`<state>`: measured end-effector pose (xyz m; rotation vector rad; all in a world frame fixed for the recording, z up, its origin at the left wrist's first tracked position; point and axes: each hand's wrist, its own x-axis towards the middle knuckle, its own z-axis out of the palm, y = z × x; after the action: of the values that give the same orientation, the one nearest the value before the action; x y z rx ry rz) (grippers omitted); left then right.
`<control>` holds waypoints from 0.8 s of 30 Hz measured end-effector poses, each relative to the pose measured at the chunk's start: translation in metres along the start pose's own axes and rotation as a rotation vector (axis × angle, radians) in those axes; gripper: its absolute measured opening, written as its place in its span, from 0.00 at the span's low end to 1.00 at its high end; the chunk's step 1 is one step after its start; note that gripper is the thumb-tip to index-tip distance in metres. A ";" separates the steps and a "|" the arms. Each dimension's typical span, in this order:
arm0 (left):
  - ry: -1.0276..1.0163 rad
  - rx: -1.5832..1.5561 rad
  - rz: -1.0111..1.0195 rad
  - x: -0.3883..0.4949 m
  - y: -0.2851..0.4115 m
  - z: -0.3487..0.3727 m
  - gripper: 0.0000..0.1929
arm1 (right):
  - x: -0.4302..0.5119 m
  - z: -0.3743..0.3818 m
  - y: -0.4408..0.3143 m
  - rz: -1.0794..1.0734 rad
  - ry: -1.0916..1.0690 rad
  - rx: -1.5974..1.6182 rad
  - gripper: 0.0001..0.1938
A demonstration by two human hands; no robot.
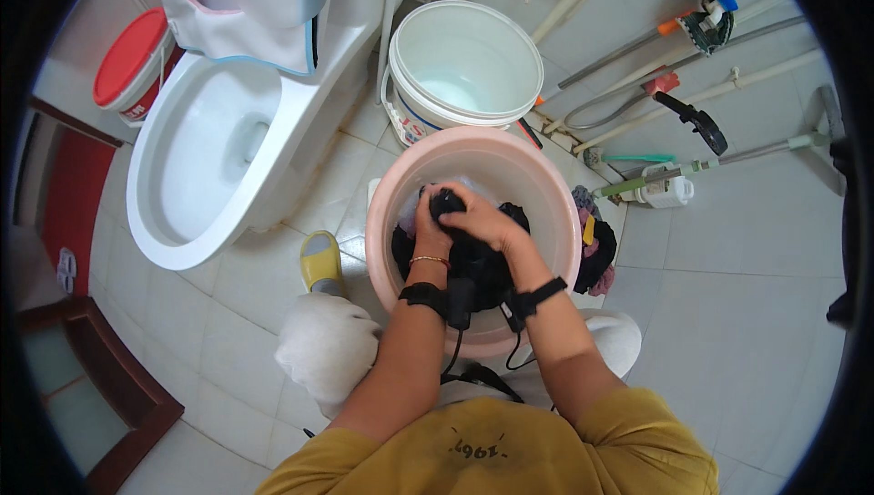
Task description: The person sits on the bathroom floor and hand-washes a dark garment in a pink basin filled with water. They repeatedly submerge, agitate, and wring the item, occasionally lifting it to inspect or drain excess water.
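A large pink plastic basin (568, 222) stands on the floor between the person's knees, with wet dark cloth (478, 269) lying in it. Over the basin, my left hand (429, 222) and my right hand (481, 215) press together around a bunched piece of black cloth (447, 202). The left fingers are partly hidden behind this bunch, while the right thumb lies across its near side. Some pinkish-purple cloth and suds show beside the left hand. Each wrist bears a black strap with a small device and a cable.
A white bucket (471, 109) holding water touches the basin's far side. To the left are a toilet (157, 222), a red-lidded bucket (130, 61) and a yellow slipper (321, 263) on a foot. Dark and pink cloths (599, 256), a white jug (672, 189), mop poles and a shower head (703, 127) are right.
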<state>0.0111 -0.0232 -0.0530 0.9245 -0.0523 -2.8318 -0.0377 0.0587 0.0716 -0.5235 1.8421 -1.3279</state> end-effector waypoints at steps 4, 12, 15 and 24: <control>-0.219 0.158 0.127 0.009 -0.011 -0.019 0.16 | -0.018 0.031 -0.021 -0.066 0.195 -0.574 0.18; -0.031 0.162 0.028 -0.011 -0.017 0.024 0.18 | 0.006 0.021 -0.010 0.164 0.590 -0.912 0.20; 0.068 0.248 -0.083 -0.028 -0.009 0.055 0.18 | 0.015 -0.010 0.006 0.169 0.674 -0.807 0.24; -0.339 0.891 0.304 -0.087 0.046 0.137 0.17 | -0.076 -0.089 -0.051 0.074 0.504 0.057 0.23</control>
<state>0.0063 -0.0567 0.1126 0.4480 -1.4349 -2.5883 -0.0679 0.1475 0.1588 -0.0868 2.1895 -1.5550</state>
